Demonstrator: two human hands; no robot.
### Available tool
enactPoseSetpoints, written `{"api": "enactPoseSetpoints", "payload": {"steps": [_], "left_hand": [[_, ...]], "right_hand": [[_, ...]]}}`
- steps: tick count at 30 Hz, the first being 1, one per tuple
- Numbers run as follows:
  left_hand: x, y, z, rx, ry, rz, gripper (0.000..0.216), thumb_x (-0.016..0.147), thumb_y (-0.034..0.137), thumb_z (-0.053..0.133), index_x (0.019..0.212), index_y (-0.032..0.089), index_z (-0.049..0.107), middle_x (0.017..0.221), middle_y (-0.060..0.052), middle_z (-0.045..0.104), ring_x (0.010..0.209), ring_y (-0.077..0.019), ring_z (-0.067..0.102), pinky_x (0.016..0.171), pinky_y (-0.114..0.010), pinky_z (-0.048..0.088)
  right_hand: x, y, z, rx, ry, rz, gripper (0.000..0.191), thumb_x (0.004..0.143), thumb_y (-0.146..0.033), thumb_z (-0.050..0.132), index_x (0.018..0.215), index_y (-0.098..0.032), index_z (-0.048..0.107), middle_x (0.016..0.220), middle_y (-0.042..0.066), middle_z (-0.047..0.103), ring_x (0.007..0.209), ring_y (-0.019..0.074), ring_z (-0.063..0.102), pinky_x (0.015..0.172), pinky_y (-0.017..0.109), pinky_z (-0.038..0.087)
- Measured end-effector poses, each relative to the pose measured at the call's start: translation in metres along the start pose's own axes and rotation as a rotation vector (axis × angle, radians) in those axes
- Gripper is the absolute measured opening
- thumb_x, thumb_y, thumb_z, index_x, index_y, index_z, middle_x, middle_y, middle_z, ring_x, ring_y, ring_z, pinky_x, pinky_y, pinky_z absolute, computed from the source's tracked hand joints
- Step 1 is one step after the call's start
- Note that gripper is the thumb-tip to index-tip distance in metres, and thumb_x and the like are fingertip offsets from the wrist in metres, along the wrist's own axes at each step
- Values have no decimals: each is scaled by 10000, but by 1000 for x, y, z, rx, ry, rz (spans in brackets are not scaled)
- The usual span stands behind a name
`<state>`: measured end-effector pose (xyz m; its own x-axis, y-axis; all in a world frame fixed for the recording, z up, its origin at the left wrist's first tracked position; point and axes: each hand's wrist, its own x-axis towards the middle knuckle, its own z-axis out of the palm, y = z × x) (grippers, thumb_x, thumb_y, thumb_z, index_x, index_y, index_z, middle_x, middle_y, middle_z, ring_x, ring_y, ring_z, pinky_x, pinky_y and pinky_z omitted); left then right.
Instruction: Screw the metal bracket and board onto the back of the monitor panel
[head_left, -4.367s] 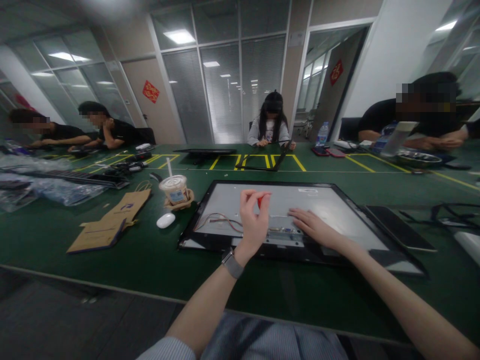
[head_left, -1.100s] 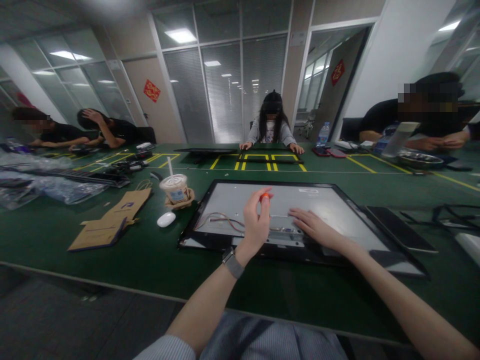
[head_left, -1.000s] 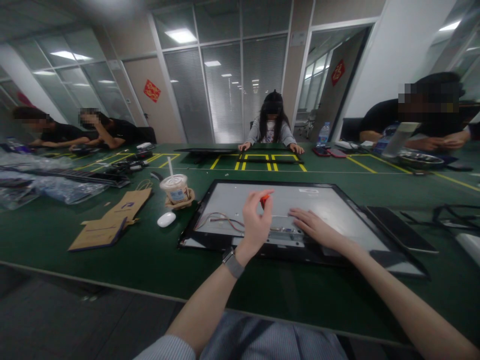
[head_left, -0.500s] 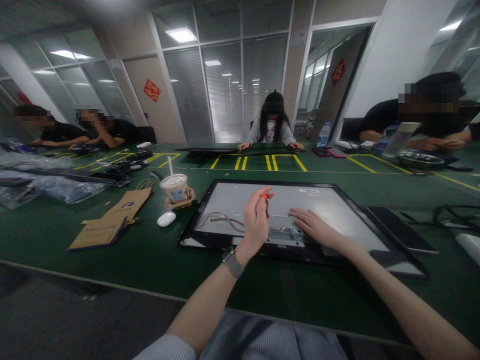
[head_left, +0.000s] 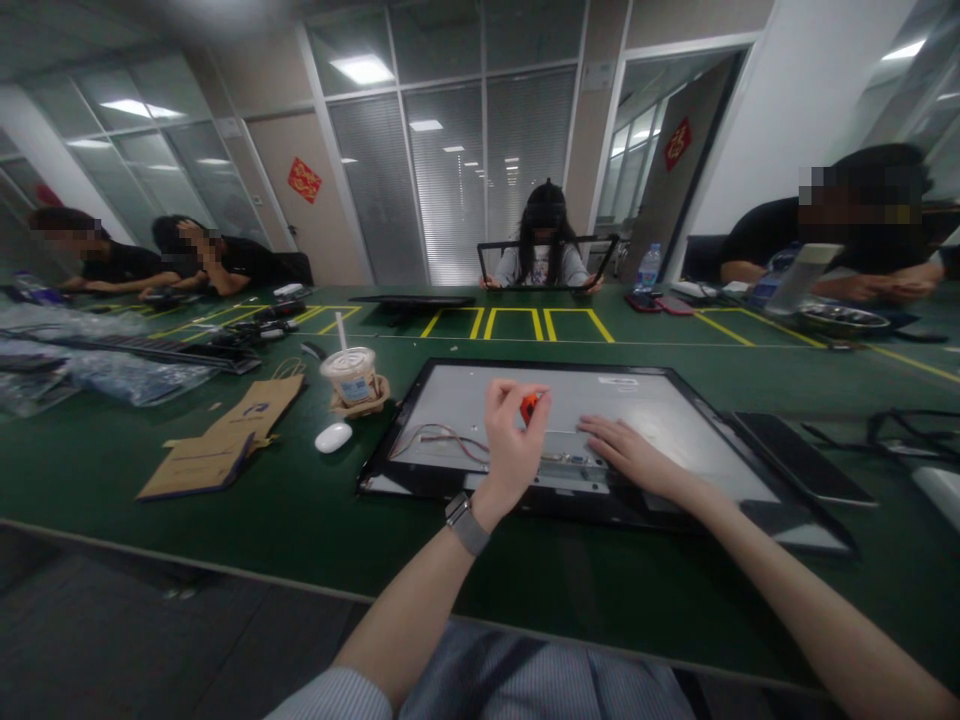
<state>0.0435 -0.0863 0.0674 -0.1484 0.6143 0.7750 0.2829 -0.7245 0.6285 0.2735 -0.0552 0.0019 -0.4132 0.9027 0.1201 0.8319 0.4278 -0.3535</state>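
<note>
In front of me a display panel (head_left: 457,395) lies flat with its grey metal back up and a black border around it. My left hand (head_left: 510,445) is closed around the orange-and-black handle of a screwdriver (head_left: 529,407), above the metal strip near the panel's front edge. The screwdriver's tip is hidden by the hand. Flat on the panel, fingers stretched out, rests my right hand (head_left: 634,458), just right of that strip. Thin coloured wires (head_left: 450,436) run across the panel left of my left hand.
Left of the panel are a lidded drink cup (head_left: 352,375) in a cardboard holder, a white rounded object (head_left: 333,438) and a paper bag (head_left: 259,412). A black flat slab (head_left: 799,455) lies to the right. Across the table, a person holds up a black frame (head_left: 611,262).
My left hand has turned slightly around the screwdriver, its fingers shifting on the handle. My right hand stays put. The person opposite has raised the black frame from the table.
</note>
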Motion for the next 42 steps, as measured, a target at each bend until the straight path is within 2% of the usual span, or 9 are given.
{"api": "enactPoseSetpoints", "payload": {"steps": [6,11,18,22,27,38,42], "left_hand": [[-1,-2,-1,-106,-64,-27,322,996,233,340,1077,191,649,1057,-79,647,1018,-197,582,908,-345,447],[-1,-4,1,-87,-52,-33,250,982,234,422,1121,192,625,1000,-64,656,950,-179,592,868,-323,448],[0,-3,2,37,-6,9,97,894,243,602,925,195,681,859,-28,537,804,-158,535,770,-291,454],[-1,-2,0,9,-23,-12,188,948,267,503,950,195,676,897,-42,536,817,-161,539,759,-285,462],[-2,-4,0,-83,-71,-20,313,998,223,336,1073,189,638,1023,-77,618,973,-195,574,868,-330,457],[-3,-7,2,-97,-66,-77,251,994,243,390,1130,201,596,999,-66,647,934,-181,605,856,-328,467],[-2,-7,3,-71,-71,-56,237,992,259,405,1121,202,595,1006,-68,637,932,-182,591,846,-331,467]], "right_hand": [[0,-2,-2,-3,-9,-5,614,979,-570,206,1396,-225,496,1487,109,454,1390,273,362,1148,547,199],[0,-1,-1,-9,-12,-2,613,981,-559,207,1398,-213,493,1491,114,446,1396,269,353,1152,544,188],[0,0,0,-4,-1,0,620,977,-563,210,1379,-206,518,1485,116,454,1394,284,354,1143,558,203],[0,0,0,-3,2,-3,626,977,-566,209,1388,-203,510,1482,117,458,1392,285,358,1143,555,209],[0,1,0,-12,15,-11,609,977,-570,212,1383,-231,513,1475,104,471,1381,286,377,1135,560,225],[0,-1,-1,-11,-4,-9,631,980,-569,198,1396,-200,497,1489,117,448,1389,278,364,1144,552,210],[1,1,0,-10,-1,-8,628,980,-569,204,1391,-201,503,1488,116,450,1393,276,357,1147,554,200]]}}
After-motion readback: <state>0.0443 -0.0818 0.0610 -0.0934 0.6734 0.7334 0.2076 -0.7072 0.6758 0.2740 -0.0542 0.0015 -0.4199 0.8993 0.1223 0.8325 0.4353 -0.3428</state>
